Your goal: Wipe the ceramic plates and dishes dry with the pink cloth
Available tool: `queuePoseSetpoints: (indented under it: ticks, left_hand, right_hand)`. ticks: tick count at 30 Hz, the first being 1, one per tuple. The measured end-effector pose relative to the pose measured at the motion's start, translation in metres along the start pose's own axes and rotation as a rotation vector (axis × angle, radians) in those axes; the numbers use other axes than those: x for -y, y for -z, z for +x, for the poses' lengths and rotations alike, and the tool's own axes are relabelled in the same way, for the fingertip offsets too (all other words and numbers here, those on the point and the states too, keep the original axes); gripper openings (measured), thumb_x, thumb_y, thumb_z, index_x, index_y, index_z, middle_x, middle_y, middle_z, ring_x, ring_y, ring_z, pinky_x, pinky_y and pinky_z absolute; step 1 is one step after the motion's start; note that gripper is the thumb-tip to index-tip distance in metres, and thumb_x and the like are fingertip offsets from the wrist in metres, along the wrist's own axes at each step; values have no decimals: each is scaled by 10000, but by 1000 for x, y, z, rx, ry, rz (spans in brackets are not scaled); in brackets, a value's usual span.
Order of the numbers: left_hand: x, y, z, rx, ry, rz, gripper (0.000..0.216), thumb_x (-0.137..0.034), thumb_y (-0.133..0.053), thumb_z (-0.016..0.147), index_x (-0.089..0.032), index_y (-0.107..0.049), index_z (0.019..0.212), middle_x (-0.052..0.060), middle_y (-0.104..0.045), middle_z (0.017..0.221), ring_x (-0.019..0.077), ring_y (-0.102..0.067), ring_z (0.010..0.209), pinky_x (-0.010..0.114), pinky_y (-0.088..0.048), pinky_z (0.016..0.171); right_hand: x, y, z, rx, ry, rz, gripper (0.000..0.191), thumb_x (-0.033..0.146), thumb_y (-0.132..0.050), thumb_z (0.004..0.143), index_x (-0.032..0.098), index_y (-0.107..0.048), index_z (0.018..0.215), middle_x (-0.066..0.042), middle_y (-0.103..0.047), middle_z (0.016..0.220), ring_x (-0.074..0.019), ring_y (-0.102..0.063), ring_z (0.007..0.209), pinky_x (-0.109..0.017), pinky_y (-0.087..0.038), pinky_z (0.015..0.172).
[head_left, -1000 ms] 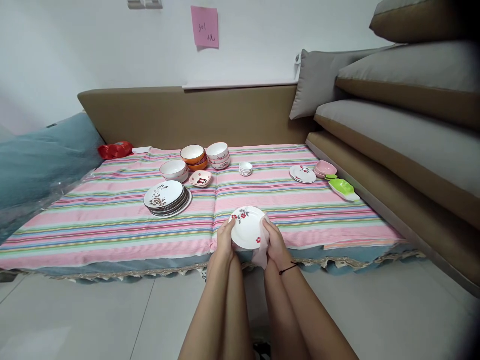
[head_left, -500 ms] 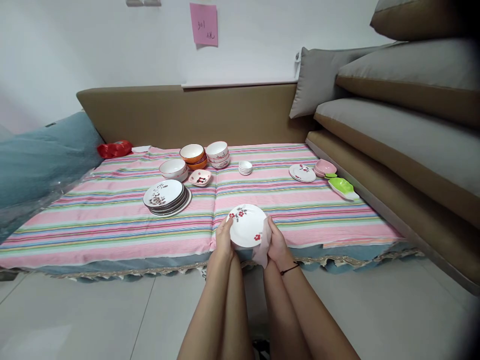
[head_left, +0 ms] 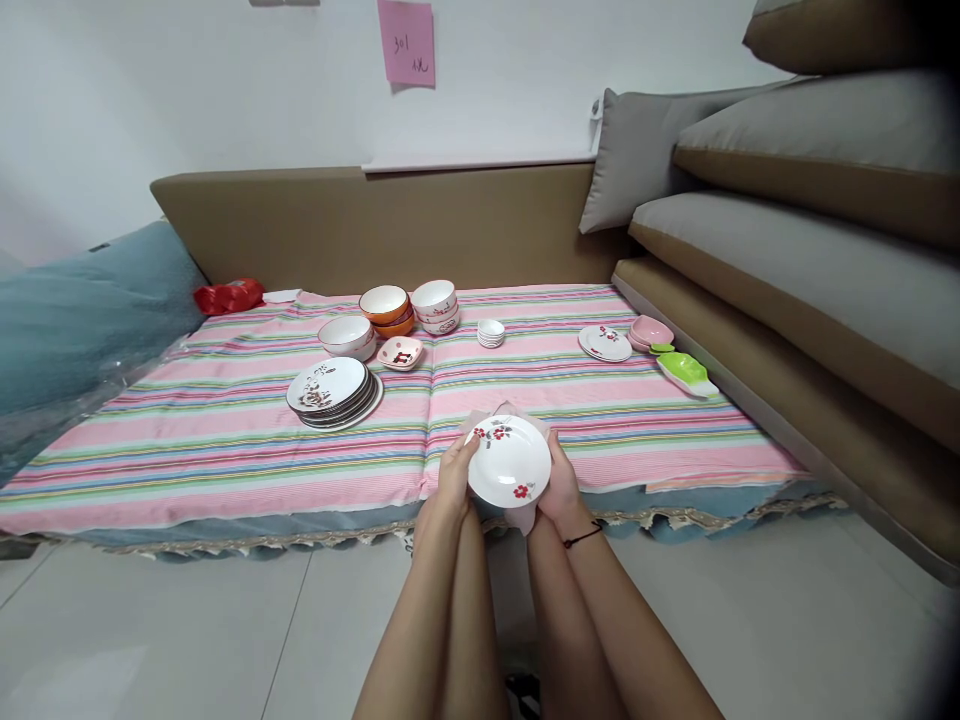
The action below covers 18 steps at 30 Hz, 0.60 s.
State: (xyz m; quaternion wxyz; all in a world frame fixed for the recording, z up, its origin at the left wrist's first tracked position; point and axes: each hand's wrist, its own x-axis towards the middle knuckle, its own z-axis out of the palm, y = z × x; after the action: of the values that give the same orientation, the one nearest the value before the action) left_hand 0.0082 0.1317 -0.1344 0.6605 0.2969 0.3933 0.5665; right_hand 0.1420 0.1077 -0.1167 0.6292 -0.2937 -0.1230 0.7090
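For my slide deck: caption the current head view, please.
Both hands hold a flowered plate; bowls and stacked plates lie on striped cloth.

the right wrist (head_left: 576, 522) wears a thin black bracelet (head_left: 584, 537).

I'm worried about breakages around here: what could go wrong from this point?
The flowered plate is held only at its edges by the left hand and right hand, so it could slip and perhaps reach the tiled floor.
The thin pale cloth behind it might make the grip less sure.
The plate stack looks slightly staggered; a knock could shift it.
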Motion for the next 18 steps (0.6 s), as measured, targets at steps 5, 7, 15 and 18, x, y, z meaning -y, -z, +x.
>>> queuePoseSetpoints:
  ticks: [5,7,15,18]
  left_hand:
    - [1,0,5,-131,-81,-61,456,-388,-779,623,-144,-700,1001,90,-726,960,194,-672,800,286,-514,721]
    - [1,0,6,-178,-113,-59,443,-400,-781,616,-144,-705,969,82,-730,933,186,-672,781,279,-516,707]
    - [-2,2,3,-199,-158,7,428,-428,-764,632,-154,-711,957,72,-733,930,180,-672,775,267,-517,687]
    - [-4,1,2,-166,-134,14,455,-419,-776,618,-139,-713,970,89,-734,927,195,-677,770,284,-519,693]
  right_hand:
    - [2,-3,-2,-46,38,19,525,583,-347,885,202,-664,1056,-48,-705,1043,-227,-640,1006,-394,-478,942]
    - [5,-4,-4,-63,54,30,510,569,-344,888,207,-662,1056,-46,-703,1048,-229,-634,1023,-404,-474,949]
    - [13,0,-11,7,93,142,466,494,-317,901,237,-613,1151,-23,-650,1179,-217,-574,1136,-427,-385,1046]
    - [12,2,-12,57,125,116,417,450,-369,875,248,-620,1140,-9,-613,1241,-207,-545,1174,-423,-343,1078]
